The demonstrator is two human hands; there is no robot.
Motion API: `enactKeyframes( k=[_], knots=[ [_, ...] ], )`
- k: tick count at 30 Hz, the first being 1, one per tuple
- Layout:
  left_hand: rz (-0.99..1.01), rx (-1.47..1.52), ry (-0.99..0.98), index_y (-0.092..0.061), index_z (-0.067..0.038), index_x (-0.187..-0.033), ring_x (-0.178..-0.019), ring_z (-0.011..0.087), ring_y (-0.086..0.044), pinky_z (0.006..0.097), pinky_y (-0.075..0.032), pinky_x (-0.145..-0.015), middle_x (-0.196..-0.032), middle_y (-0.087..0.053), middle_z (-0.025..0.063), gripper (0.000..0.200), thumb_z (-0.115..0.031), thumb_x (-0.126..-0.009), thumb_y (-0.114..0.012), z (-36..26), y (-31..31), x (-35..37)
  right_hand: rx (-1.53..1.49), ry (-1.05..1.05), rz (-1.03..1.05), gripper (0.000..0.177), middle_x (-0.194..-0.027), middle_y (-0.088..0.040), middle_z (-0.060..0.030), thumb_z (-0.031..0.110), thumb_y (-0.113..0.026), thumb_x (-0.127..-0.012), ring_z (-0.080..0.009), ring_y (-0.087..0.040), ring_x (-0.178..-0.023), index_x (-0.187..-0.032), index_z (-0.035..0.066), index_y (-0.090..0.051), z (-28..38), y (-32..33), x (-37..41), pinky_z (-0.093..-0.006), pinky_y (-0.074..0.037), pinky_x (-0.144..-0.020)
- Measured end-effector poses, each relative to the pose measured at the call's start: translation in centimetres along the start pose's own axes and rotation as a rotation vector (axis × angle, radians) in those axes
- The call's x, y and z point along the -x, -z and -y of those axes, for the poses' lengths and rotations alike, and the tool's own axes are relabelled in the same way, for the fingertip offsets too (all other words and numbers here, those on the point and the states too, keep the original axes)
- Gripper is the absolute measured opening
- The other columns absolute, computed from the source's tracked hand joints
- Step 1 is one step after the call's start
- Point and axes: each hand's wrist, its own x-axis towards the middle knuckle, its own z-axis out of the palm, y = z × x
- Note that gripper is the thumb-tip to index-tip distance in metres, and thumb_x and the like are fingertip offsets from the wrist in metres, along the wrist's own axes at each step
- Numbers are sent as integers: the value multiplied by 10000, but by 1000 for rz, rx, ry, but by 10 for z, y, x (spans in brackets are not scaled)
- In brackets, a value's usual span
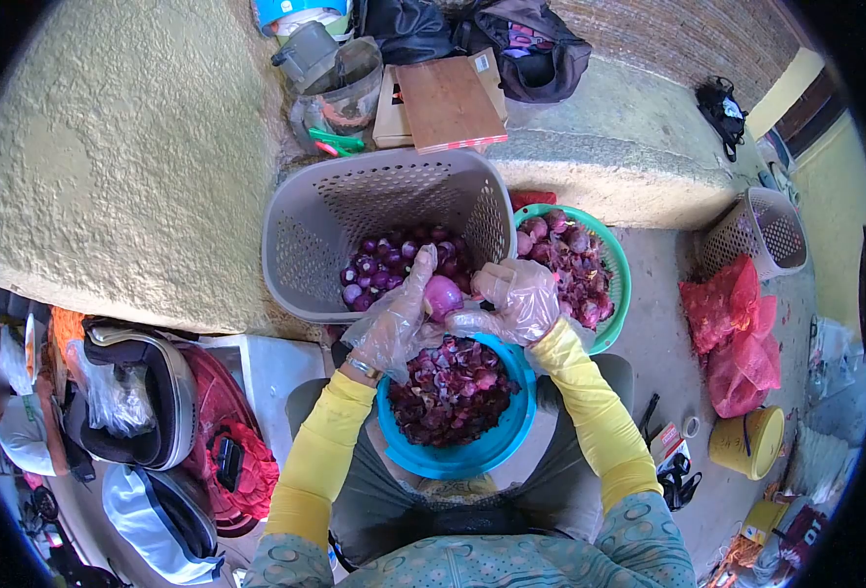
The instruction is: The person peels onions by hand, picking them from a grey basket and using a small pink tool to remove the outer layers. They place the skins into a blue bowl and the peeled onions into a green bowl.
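A peeled red onion (443, 298) sits in my left hand (396, 321), which wears a clear plastic glove, with the thumb pointing up beside it. Close by on the right, my gloved right hand (517, 300) has its fingers curled in; what they pinch, if anything, is hidden. Both hands are above the near edge of a tall grey perforated basket (291, 235), where many shiny peeled onions (384, 263) lie at the bottom. Below the hands, a blue basin (523, 416) holds dark red onion skins (456, 392).
To the right stands a green basin (621, 284) with unpeeled onions and skins. A wooden board (451, 103) rests on a box behind the basket. Farther right are red mesh sacks (732, 333), a yellow bucket (746, 443) and another basket (761, 230). Another person (26, 431) is at far left.
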Motion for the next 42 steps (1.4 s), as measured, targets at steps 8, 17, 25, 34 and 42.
enactKeyframes(
  k=[8,17,25,34,42],
  knots=[
    [-3,-15,-7,-246,-235,-1618,-611,102,-500,270,-428,-548,-825,-591,28,843,-758,-980,-421,2,4,-4,-40,-59,-36,567,-655,-596,-100,598,-856,-689,-319,-635,-587,-718,83,-620,4,3,-1,-417,-474,-520],
    [105,-55,-132,-622,-51,-1236,-733,142,-596,285,-502,-650,-906,-667,63,805,-777,-976,-393,15,18,-21,-94,-74,-39,555,-665,-604,-111,575,-848,-730,-334,-641,-588,-775,69,-623,0,-5,4,-426,-474,-515],
    [133,72,-102,-595,-26,-1277,-892,186,-649,341,-565,-799,-1057,-686,118,788,-737,-991,-412,19,21,-27,-30,-21,26,457,-676,-614,-106,505,-821,-779,-343,-629,-585,-763,89,-634,2,-9,3,-451,-464,-518],
    [74,340,-131,-557,-34,-1244,-925,205,-617,328,-553,-784,-1074,-640,132,666,-649,-990,-538,8,12,-23,-17,1,228,423,-697,-659,-109,537,-747,-833,-339,-667,-626,-771,121,-695,11,1,7,-462,-514,-565],
    [72,588,-140,-550,-97,-1230,-956,231,-625,338,-553,-706,-1040,-635,138,589,-617,-960,-610,17,26,-35,-82,-196,718,570,-723,-694,-156,666,-662,-856,-371,-700,-698,-753,109,-729,35,14,15,-492,-551,-652]
  ],
)
